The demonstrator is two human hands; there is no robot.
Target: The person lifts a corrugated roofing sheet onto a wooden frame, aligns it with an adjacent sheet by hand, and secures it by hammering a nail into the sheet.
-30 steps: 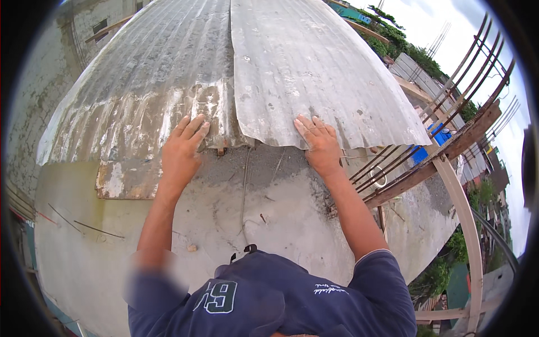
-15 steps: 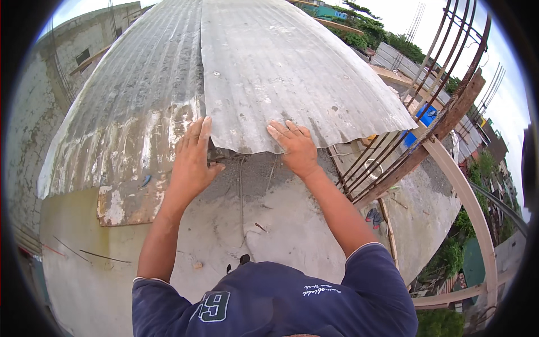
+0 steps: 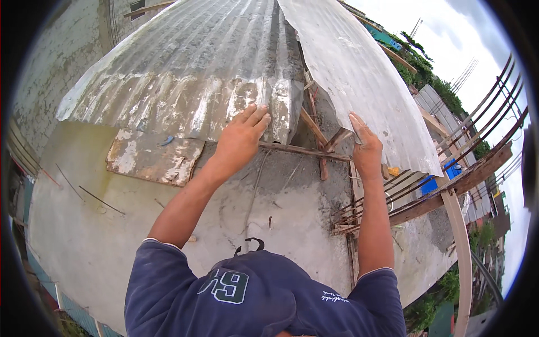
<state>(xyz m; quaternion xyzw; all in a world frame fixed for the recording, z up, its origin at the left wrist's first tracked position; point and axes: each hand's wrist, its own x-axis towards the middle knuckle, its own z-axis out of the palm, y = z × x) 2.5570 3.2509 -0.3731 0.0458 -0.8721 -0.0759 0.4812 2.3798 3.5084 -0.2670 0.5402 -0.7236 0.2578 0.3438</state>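
Taken from the middle of the view, a flaking board point(image 3: 154, 157) lies at nine o'clock on the concrete slab point(image 3: 129, 224). At ten o'clock spreads the weathered corrugated sheet point(image 3: 179, 101), its long axis running with its ridges toward between twelve and one, its stained near end facing the person. The person's left hand point(image 3: 242, 135) is just toward eleven, palm down over that near end; the forearm slants up toward one o'clock, with the fingers stretched the same way and nearly together, not wrapped around anything. Between one and two o'clock a gap opens, showing wooden pieces point(image 3: 313, 126) beneath. Beyond it lies the pale corrugated sheet point(image 3: 370, 84), its long axis aimed at eleven o'clock and its near end toward five. The right hand point(image 3: 366, 140), between two and three, rests on this sheet's near left corner; its forearm rises almost straight toward twelve, fingers together and pointing to eleven. Whether the thumb clamps the edge from beneath cannot be told. Rusty rebar point(image 3: 404, 191) slants toward two o'clock past a blue container point(image 3: 429, 185) at three, and a pale timber point(image 3: 461, 253) stands at four.
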